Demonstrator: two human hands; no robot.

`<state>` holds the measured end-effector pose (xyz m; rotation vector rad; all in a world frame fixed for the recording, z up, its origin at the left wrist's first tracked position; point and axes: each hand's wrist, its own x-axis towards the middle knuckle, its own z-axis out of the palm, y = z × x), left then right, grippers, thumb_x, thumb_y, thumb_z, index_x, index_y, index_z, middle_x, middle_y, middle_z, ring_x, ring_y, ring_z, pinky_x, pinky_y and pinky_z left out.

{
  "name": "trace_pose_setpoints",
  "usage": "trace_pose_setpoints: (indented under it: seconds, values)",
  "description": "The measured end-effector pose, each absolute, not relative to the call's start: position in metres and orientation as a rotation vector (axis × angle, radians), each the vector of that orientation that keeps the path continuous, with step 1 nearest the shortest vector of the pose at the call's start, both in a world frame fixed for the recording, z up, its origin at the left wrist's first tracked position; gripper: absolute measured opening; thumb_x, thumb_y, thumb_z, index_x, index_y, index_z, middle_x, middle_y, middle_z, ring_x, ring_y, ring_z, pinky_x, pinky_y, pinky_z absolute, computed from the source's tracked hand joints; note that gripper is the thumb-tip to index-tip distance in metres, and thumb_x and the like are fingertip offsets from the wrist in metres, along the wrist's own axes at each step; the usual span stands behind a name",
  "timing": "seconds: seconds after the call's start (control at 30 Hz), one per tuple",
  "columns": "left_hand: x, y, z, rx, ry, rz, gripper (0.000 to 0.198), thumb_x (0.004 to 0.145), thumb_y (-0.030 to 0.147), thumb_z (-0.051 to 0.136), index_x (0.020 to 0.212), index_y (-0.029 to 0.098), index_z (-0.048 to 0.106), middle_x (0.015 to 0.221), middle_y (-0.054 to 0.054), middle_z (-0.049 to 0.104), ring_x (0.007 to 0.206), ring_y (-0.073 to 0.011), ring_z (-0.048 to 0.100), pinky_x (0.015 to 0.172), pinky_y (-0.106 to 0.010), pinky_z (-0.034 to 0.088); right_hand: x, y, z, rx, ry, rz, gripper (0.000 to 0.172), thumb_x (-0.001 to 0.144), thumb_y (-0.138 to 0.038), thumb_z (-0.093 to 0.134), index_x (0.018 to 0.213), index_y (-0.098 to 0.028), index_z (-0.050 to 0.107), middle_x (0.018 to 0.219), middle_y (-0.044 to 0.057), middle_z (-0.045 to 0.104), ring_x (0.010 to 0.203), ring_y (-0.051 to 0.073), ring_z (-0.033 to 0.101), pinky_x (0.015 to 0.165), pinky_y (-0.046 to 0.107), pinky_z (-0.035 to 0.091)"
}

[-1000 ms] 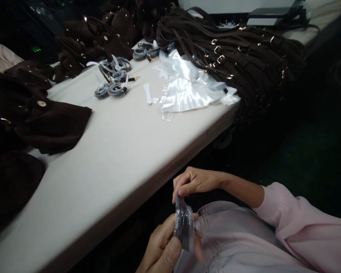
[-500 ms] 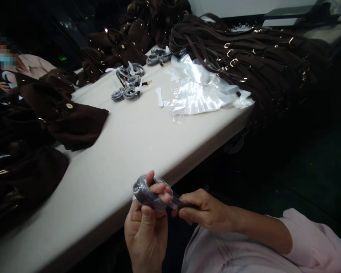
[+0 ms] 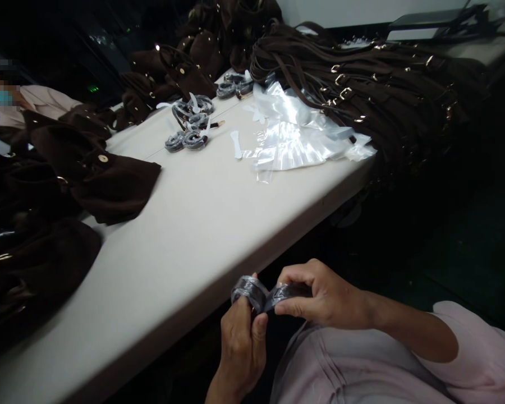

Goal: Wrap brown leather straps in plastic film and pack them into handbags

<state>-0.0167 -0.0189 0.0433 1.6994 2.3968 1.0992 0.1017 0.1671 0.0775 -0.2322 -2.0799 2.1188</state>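
The right arm, in a pink sleeve (image 3: 467, 359), reaches in across the lap. The right hand (image 3: 324, 294) is curled, and its thumb and fingers pinch one end of a small wrapped strap (image 3: 261, 294). The left hand (image 3: 242, 342) comes up from below with its fingers closed on the rolled end. The white table (image 3: 185, 235) has its edge just past the fingertips, and the top near the hands is bare. Far ahead of the right hand lies a heap of brown straps (image 3: 382, 95). Brown bags (image 3: 96, 168) lie far off to the left, with clear plastic bags (image 3: 294, 140) and little wrapped rolls (image 3: 185, 137) between.
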Motion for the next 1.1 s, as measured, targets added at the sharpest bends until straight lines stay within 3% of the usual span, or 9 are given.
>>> trace_pose_setpoints:
  seconds: [0.17,0.33,0.43,0.53,0.63,0.77,0.83,0.97,1.1]
  values:
    - [-0.005,-0.021,0.058,1.360,1.987,1.145,0.020,0.100,0.031,0.043,0.105,0.020,0.058,0.083,-0.003,0.064,0.072,-0.0156,0.061,0.067,-0.024,0.047,0.086,0.183,0.073,-0.151,-2.155,1.862,0.026,0.076,-0.032,0.084,0.085,-0.013,0.069,0.072,-0.002,0.065,0.062,0.009,0.054,0.058,0.017,0.040]
    - [0.002,-0.028,0.073,0.986,1.547,1.244,0.040,0.097,0.049,0.047,0.117,0.017,0.061,0.068,-0.002,0.061,0.063,-0.0150,0.056,0.067,-0.026,0.043,0.074,0.199,0.072,0.260,-2.078,2.273,0.022,0.085,-0.032,0.076,0.082,-0.010,0.072,0.076,0.002,0.065,0.071,0.012,0.059,0.068,0.020,0.044]
    - [0.008,-0.028,0.082,0.739,1.220,1.411,0.051,0.092,0.058,0.050,0.114,0.015,0.065,0.055,-0.001,0.056,0.054,-0.0135,0.052,0.063,-0.026,0.044,0.070,0.195,0.065,0.397,-1.958,2.424,0.034,0.090,-0.039,0.069,0.075,-0.009,0.069,0.075,0.003,0.060,0.070,0.011,0.055,0.066,0.020,0.043]
    - [0.011,-0.023,0.096,0.593,1.030,1.630,0.049,0.094,0.054,0.050,0.119,0.014,0.066,0.050,0.000,0.052,0.051,-0.0121,0.051,0.068,-0.026,0.049,0.069,0.180,0.054,0.286,-1.842,2.525,0.045,0.096,-0.047,0.057,0.074,-0.009,0.063,0.071,0.002,0.055,0.063,0.008,0.049,0.059,0.018,0.039]
    - [0.006,-0.017,0.106,0.555,1.026,1.868,0.043,0.093,0.044,0.055,0.122,0.014,0.065,0.057,-0.001,0.057,0.059,-0.0118,0.057,0.075,-0.022,0.051,0.073,0.161,0.046,0.089,-1.724,2.652,0.047,0.097,-0.054,0.052,0.081,-0.011,0.060,0.062,-0.002,0.051,0.052,0.006,0.043,0.049,0.016,0.035]
    - [-0.004,-0.010,0.105,0.534,1.113,2.067,0.041,0.095,0.038,0.053,0.125,0.012,0.062,0.074,-0.005,0.063,0.080,-0.0171,0.065,0.083,-0.025,0.054,0.081,0.144,0.045,-0.044,-1.602,2.789,0.051,0.098,-0.061,0.043,0.109,-0.013,0.058,0.064,-0.004,0.048,0.043,0.005,0.035,0.039,0.016,0.026]
    - [-0.007,-0.007,0.099,0.526,1.164,2.096,0.039,0.096,0.035,0.050,0.127,0.013,0.061,0.085,-0.007,0.067,0.089,-0.0187,0.067,0.087,-0.027,0.055,0.083,0.142,0.046,-0.014,-1.760,2.638,0.051,0.097,-0.060,0.046,0.115,-0.013,0.057,0.070,-0.002,0.050,0.048,0.006,0.038,0.042,0.016,0.029]
    - [-0.011,0.001,0.089,0.527,1.276,2.118,0.035,0.099,0.030,0.048,0.129,0.016,0.060,0.110,-0.010,0.069,0.094,-0.0169,0.069,0.089,-0.024,0.056,0.081,0.147,0.049,0.110,-2.122,2.125,0.033,0.094,-0.044,0.060,0.096,-0.011,0.065,0.071,-0.001,0.052,0.061,0.009,0.046,0.056,0.019,0.037]
    - [-0.014,0.007,0.083,0.615,1.474,2.157,0.035,0.100,0.030,0.047,0.131,0.018,0.057,0.116,-0.011,0.068,0.096,-0.0172,0.069,0.086,-0.023,0.056,0.080,0.150,0.050,0.125,-2.074,2.339,0.031,0.099,-0.039,0.052,0.103,-0.012,0.066,0.074,0.002,0.062,0.067,0.012,0.060,0.063,0.021,0.045]
